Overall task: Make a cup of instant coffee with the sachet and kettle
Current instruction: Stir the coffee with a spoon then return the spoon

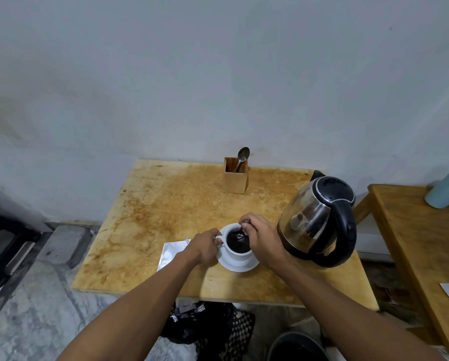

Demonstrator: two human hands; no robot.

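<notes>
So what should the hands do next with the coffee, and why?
Probably stir. The cup on its saucer already holds dark coffee, the right hand has a spoon dipped in it, and the left hand steadies the cup. The kettle is set down.

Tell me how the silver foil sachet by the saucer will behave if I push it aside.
The flat silver foil sachet looks thin and creased, so it is probably floppy and very light, likely to slide or crumple rather than resist. It lies on the worn wooden table beside the left hand, partly under the wrist, so it may snag there.
</notes>
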